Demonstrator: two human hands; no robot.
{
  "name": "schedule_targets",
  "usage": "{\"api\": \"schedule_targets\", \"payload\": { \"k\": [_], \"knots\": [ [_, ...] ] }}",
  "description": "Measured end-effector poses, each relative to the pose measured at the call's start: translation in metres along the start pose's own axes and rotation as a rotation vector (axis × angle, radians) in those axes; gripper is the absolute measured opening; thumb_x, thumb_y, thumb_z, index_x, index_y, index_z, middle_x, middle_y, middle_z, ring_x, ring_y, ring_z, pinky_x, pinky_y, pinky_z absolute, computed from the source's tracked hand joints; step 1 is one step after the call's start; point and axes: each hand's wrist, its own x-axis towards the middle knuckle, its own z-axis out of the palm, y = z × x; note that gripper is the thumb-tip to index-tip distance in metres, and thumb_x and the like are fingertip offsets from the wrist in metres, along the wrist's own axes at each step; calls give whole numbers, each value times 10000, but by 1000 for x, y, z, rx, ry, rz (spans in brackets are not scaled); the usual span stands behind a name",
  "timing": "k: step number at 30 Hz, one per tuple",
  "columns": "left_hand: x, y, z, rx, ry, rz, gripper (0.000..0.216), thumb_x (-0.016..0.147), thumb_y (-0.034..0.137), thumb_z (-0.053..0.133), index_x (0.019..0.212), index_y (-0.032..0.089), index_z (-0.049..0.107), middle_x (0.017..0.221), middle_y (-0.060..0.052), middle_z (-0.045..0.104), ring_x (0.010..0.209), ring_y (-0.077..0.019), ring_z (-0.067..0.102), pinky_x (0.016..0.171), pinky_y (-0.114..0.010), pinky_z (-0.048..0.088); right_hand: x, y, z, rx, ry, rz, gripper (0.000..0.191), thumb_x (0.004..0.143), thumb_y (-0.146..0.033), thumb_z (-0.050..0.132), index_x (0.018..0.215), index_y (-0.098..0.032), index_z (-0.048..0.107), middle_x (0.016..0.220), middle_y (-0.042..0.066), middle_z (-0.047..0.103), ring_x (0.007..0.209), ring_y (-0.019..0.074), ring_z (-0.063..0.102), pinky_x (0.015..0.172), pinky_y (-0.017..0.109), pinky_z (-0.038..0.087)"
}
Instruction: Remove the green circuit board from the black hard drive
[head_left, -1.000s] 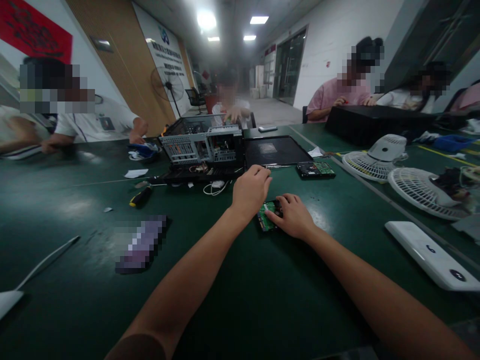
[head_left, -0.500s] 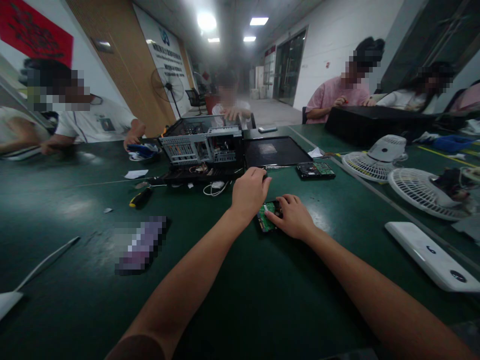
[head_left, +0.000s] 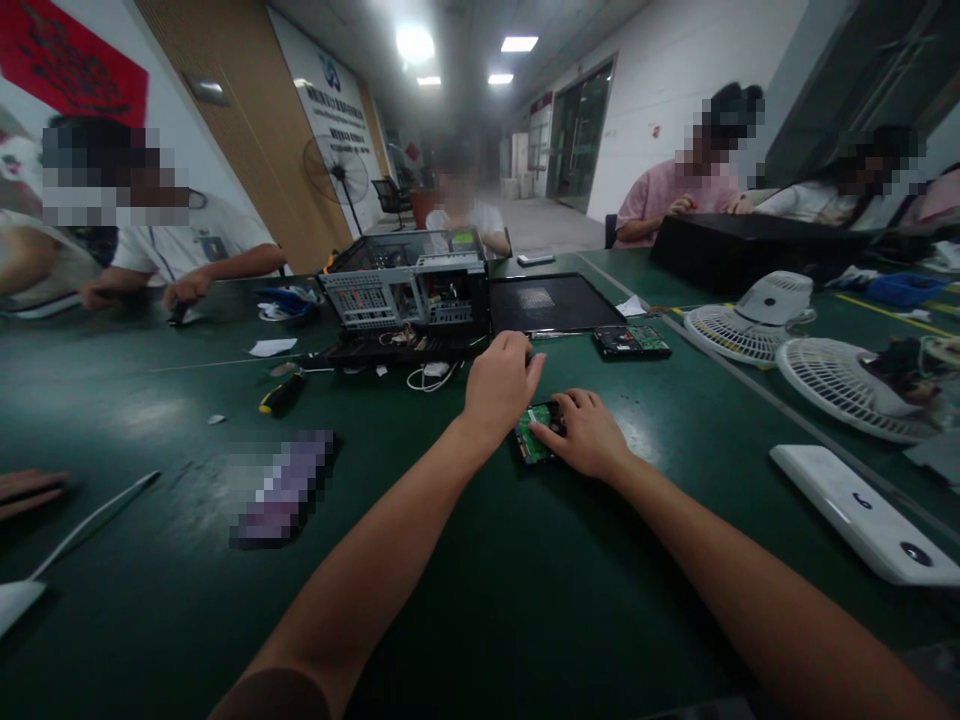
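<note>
A small hard drive (head_left: 534, 442) with a green circuit board on top lies on the dark green table (head_left: 480, 560). My right hand (head_left: 589, 432) rests on it, fingers curled over its right part. My left hand (head_left: 501, 381) hovers just above and left of the drive, fingers bent round something I cannot make out; a thin metal rod lies on the table just beyond it.
An open computer case (head_left: 409, 290) and its black side panel (head_left: 551, 300) stand behind my hands, a second drive (head_left: 631, 340) to the right. Fan parts (head_left: 851, 385), a white cover (head_left: 862, 510), a yellow-handled screwdriver (head_left: 281, 393). Several people sit around the table.
My hands have hardly moved. The person at the left has drawn their hand back from the blue cloth, and another hand has come in at the left edge.
</note>
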Motion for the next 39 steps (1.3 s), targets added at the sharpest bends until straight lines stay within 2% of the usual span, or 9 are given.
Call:
{"api": "schedule_targets", "payload": {
  "k": [5, 12, 17, 21, 28, 32, 36, 39],
  "knots": [
    [0, 2, -2, 31, -11, 28, 33, 966, 186, 595, 980, 188, 625, 1048, -78, 681, 968, -218, 657, 844, -336, 524, 0, 1, 1, -3, 2, -5, 670, 964, -692, 419, 1332, -167, 615, 1323, 185, 599, 1275, 359, 487, 1061, 475, 410],
    [-1, 6, -6, 39, -5, 61, 150, 916, 313, 739, 970, 195, 664, 1044, -62, 639, 1006, -217, 619, 870, -321, 513, 1, 2, 5, -14, 20, -17, 698, 957, -711, 421, 1320, -149, 620, 1302, 189, 602, 1257, 355, 498, 1066, 464, 406],
    [-1, 4, -5, 17, -42, 64, 63, 951, 251, 691, 991, 202, 688, 1054, -54, 644, 979, -196, 630, 852, -309, 517, 1, 2, 3, -15, 14, -9, 690, 959, -708, 422, 1323, -156, 619, 1315, 186, 599, 1263, 356, 494, 1064, 461, 410],
    [0, 2, -5, 13, -69, 76, 94, 979, 203, 636, 1047, 202, 700, 1071, -53, 665, 953, -186, 648, 851, -311, 524, 0, 1, 2, -12, 5, -3, 692, 961, -701, 422, 1335, -151, 615, 1323, 188, 597, 1273, 361, 486, 1061, 463, 412],
    [-2, 1, 1, -27, -14, 64, 185, 902, 336, 759, 1021, 204, 706, 1093, -56, 650, 949, -191, 662, 845, -311, 545, 0, 2, 5, -12, 16, -9, 687, 961, -693, 426, 1341, -152, 612, 1316, 190, 597, 1273, 360, 486, 1065, 461, 403],
    [-2, 0, 1, -20, -46, 64, 75, 966, 237, 668, 1025, 202, 699, 1079, -58, 673, 962, -185, 673, 857, -302, 546, 0, 2, 4, -11, 14, -7, 682, 962, -692, 425, 1345, -159, 614, 1320, 188, 597, 1277, 360, 484, 1067, 464, 400],
    [0, -1, 0, 20, -96, 77, 135, 1003, 166, 573, 1079, 195, 680, 1115, -67, 715, 1006, -202, 687, 900, -326, 542, 1, 2, 3, -8, 1, -6, 698, 962, -694, 420, 1354, -150, 611, 1328, 193, 595, 1276, 362, 486, 1064, 470, 406],
    [0, -2, 1, 31, -97, 63, 138, 993, 171, 593, 1118, 179, 651, 1137, -82, 724, 1032, -219, 691, 906, -340, 541, 1, 1, 2, -8, -12, 1, 697, 959, -693, 427, 1360, -154, 610, 1342, 194, 590, 1282, 364, 483, 1066, 476, 405]
  ]
}}
